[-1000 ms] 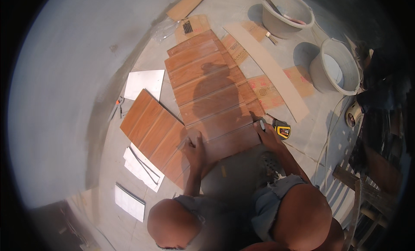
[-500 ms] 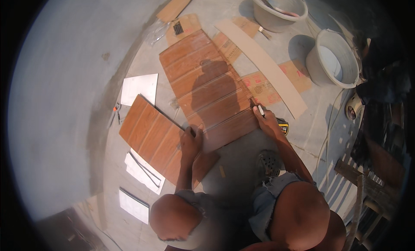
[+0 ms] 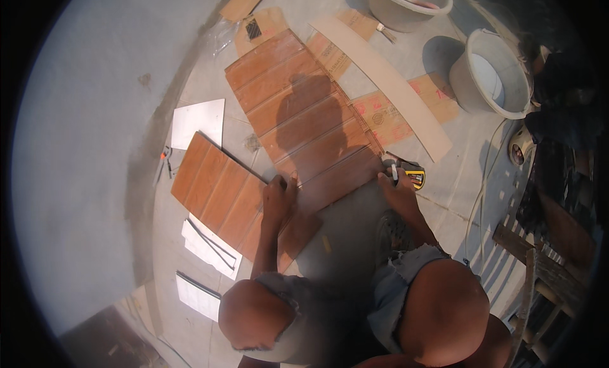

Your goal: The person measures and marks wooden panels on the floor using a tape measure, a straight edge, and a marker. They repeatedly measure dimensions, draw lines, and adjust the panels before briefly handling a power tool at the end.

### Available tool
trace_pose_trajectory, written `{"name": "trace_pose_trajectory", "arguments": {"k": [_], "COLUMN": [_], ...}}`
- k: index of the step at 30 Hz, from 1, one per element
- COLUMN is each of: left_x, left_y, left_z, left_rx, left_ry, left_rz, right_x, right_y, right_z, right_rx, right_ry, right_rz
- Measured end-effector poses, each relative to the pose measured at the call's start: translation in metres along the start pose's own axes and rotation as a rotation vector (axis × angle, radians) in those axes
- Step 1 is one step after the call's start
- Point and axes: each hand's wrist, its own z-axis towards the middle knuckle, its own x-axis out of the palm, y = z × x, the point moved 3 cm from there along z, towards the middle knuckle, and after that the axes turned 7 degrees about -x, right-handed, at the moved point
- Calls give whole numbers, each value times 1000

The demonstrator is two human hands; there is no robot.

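A large brown grooved wood-look panel (image 3: 311, 133) lies on the floor in front of me, with my shadow across it. At its lower left edge, my left hand (image 3: 279, 193) grips the rim with bent fingers. My right hand (image 3: 399, 193) is closed around a white pen-like stick (image 3: 394, 172) at the panel's lower right corner. Just beyond those fingers rests a yellow-and-black tape measure (image 3: 415, 176). A smaller brown grooved panel (image 3: 216, 187) lies to the left, partly behind my left forearm.
White sheets (image 3: 198, 124) and dark thin strips (image 3: 212, 244) lie at left, near orange-handled pliers (image 3: 165, 157). Flattened cardboard (image 3: 380, 117) and a long beige board (image 3: 387, 86) lie beyond the panel. Two grey buckets (image 3: 462, 92) and a brush (image 3: 384, 32) are at far right.
My right hand has moved off the panel's right edge, down toward the lower right corner, keeping the white stick. More of the tape measure shows. My left hand keeps its place on the panel.
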Motion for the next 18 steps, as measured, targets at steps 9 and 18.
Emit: {"name": "trace_pose_trajectory", "arguments": {"k": [9, 18], "left_x": [2, 21], "left_y": [0, -13], "left_z": [-14, 19], "left_rx": [-203, -225], "left_ry": [4, 50], "left_rz": [-236, -669], "right_x": [42, 34], "right_y": [23, 48], "right_z": [-34, -1], "right_rx": [511, 367], "right_ry": [233, 300], "right_rz": [852, 834]}}
